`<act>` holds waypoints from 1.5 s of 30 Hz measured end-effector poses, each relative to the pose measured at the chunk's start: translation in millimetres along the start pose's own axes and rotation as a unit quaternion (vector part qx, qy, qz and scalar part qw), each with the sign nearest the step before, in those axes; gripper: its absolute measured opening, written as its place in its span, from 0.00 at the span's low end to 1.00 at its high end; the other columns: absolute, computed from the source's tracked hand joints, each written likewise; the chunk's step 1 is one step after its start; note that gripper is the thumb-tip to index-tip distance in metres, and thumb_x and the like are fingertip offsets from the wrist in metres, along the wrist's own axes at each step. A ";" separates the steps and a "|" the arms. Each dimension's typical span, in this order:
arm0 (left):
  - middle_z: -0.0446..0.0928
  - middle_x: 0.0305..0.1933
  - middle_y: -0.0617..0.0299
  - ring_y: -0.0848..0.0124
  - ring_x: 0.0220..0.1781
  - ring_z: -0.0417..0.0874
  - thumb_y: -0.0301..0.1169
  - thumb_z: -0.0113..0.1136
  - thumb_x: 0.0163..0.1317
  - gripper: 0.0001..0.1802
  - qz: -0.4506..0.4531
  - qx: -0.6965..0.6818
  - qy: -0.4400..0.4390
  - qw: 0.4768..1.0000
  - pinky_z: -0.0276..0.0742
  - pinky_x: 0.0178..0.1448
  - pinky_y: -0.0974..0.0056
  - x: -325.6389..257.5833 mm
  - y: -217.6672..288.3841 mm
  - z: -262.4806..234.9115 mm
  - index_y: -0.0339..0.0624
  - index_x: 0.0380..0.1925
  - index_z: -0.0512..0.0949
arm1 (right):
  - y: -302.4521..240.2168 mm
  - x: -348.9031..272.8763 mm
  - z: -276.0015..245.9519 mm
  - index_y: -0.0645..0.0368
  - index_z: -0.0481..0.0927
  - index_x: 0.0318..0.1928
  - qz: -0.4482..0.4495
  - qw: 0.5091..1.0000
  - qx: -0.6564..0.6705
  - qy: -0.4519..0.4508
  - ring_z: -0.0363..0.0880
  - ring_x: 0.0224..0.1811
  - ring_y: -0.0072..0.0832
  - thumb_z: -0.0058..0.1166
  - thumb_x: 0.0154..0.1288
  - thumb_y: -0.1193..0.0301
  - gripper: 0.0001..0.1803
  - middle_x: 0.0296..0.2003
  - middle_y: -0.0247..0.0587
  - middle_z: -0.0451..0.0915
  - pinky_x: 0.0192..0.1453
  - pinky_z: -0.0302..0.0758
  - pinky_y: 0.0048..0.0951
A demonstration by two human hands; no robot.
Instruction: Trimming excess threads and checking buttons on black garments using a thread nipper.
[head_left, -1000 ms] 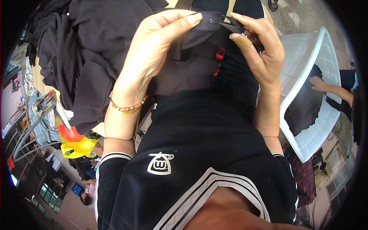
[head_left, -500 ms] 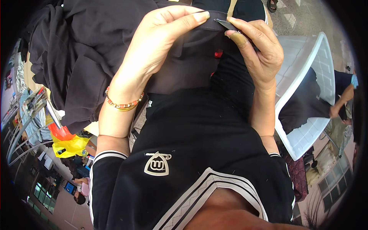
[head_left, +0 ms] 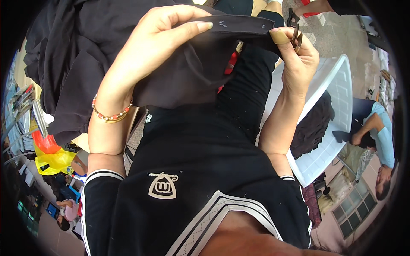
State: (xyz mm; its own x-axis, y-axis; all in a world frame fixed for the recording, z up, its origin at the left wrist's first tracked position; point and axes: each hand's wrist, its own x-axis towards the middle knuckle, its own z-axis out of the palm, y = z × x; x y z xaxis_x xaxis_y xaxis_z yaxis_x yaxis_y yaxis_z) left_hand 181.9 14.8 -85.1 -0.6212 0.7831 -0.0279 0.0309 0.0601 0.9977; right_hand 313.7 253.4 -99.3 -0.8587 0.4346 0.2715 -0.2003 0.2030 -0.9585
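Observation:
A dark grey garment (head_left: 183, 72) hangs from a long stitched band (head_left: 241, 24) stretched between my hands over my lap. My left hand (head_left: 166, 38) pinches the band between thumb and fingers. At the band's other end my right hand (head_left: 297, 55) is closed, its thumb, in a tan cover, pressing the cloth. Small black thread snips (head_left: 294, 30) are tucked in the fingers of that same hand, pointing away from the band. Two small pale thread marks show on the band.
More dark cloth (head_left: 81, 42) is heaped at the left. A white plastic bin (head_left: 348, 85) with dark cloth (head_left: 314, 123) in it stands at my right, a person in a light blue sleeve (head_left: 384, 141) beyond it. A yellow bag (head_left: 53, 162) is at the left.
The snips were at the band and are now turned away in my right hand. My hands are farther apart, with more of the band stretched between them.

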 end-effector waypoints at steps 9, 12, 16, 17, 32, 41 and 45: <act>0.85 0.47 0.62 0.77 0.50 0.83 0.27 0.58 0.70 0.13 -0.056 -0.148 0.011 0.987 0.74 0.62 0.72 -0.5 -7.9 -4.3 0.34 0.51 0.82 | -5.4 -2.9 34.4 0.57 0.86 0.51 -0.137 0.971 -0.172 -0.092 0.66 0.27 0.14 0.74 0.52 0.75 0.23 0.28 0.28 0.72 0.29 0.62 0.17; 0.85 0.47 0.62 0.77 0.50 0.83 0.27 0.58 0.70 0.13 -0.058 -0.154 0.009 0.986 0.74 0.62 0.72 -0.2 -6.3 -3.8 0.33 0.52 0.82 | -1.7 -3.7 39.9 0.56 0.86 0.50 -0.182 0.960 -0.197 -0.083 0.67 0.26 0.16 0.74 0.51 0.75 0.23 0.26 0.30 0.73 0.28 0.63 0.17; 0.85 0.47 0.62 0.76 0.50 0.84 0.27 0.58 0.70 0.14 -0.059 -0.172 -0.001 0.983 0.74 0.62 0.72 0.7 -5.7 -1.9 0.34 0.52 0.82 | 2.6 -5.3 46.2 0.56 0.87 0.49 -0.181 0.960 -0.202 -0.070 0.71 0.25 0.18 0.75 0.49 0.74 0.23 0.26 0.31 0.74 0.28 0.66 0.20; 0.85 0.47 0.62 0.76 0.50 0.84 0.27 0.58 0.70 0.14 -0.059 -0.172 -0.001 0.983 0.74 0.62 0.72 0.3 -5.9 -1.6 0.34 0.52 0.82 | 3.5 -5.0 47.2 0.56 0.87 0.49 -0.180 0.960 -0.202 -0.070 0.71 0.25 0.18 0.75 0.49 0.74 0.23 0.26 0.31 0.74 0.28 0.66 0.20; 0.85 0.47 0.62 0.77 0.51 0.83 0.28 0.58 0.71 0.14 -0.058 -0.145 -0.003 0.988 0.73 0.62 0.72 1.4 -12.7 -0.9 0.34 0.52 0.82 | 0.8 -3.3 49.1 0.57 0.88 0.47 -0.144 0.969 -0.187 -0.069 0.72 0.25 0.19 0.73 0.51 0.76 0.20 0.25 0.33 0.77 0.28 0.67 0.21; 0.84 0.42 0.63 0.76 0.45 0.82 0.27 0.58 0.70 0.10 0.024 0.029 0.033 0.999 0.75 0.54 0.71 0.0 12.8 7.5 0.32 0.45 0.83 | -4.0 -1.3 43.8 0.60 0.87 0.47 -0.159 0.975 -0.144 -0.058 0.72 0.27 0.21 0.67 0.57 0.80 0.16 0.26 0.34 0.76 0.31 0.66 0.21; 0.82 0.33 0.60 0.69 0.41 0.82 0.25 0.64 0.63 0.07 0.249 0.377 0.079 0.889 0.75 0.47 0.67 12.7 58.0 -9.0 0.35 0.40 0.84 | 3.9 -7.9 30.3 0.62 0.83 0.54 -0.065 0.995 -0.057 0.058 0.70 0.34 0.14 0.65 0.64 0.78 0.18 0.34 0.27 0.74 0.40 0.67 0.15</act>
State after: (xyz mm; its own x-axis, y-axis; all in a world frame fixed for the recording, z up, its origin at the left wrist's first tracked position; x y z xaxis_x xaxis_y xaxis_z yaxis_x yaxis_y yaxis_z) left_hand 168.8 22.7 -27.1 -0.4845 0.7353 0.4739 0.8115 0.1756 0.5573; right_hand 305.4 224.1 -107.8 -0.7672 0.4961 0.4066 -0.2450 0.3592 -0.9005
